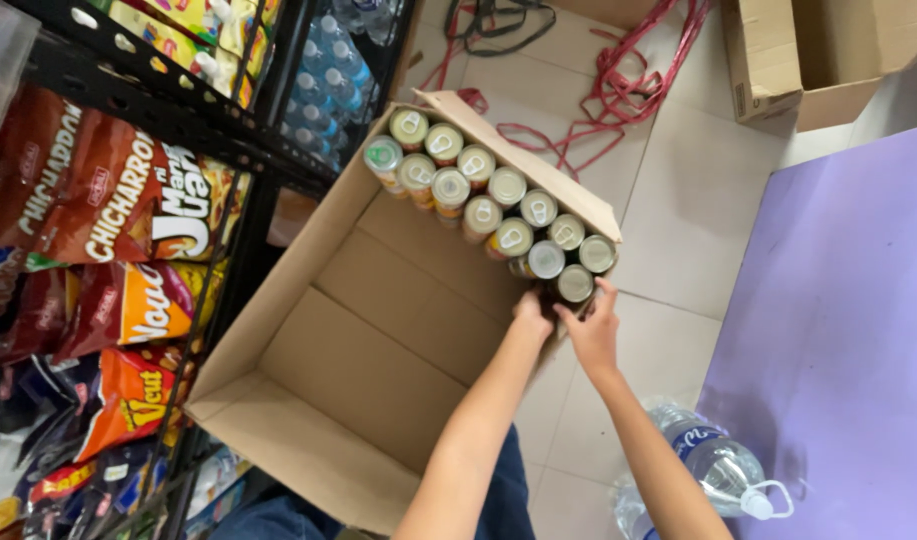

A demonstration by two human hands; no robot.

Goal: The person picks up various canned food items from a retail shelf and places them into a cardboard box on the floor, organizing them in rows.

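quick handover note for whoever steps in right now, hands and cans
Left hand: fingers on a can at the near end of the rows; grip unclear.
Right hand: on the nearest can, grip also unclear.
Cans: two rows standing upright along the right wall of the cardboard box.
Done: that one side is filled.
Left: the remaining box floor is bare.
Large water bottle lies on the floor beside the right arm.

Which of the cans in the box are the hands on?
The can at the near end of the rows, by the box corner. The left hand and right hand flank it; the other cans stand untouched.
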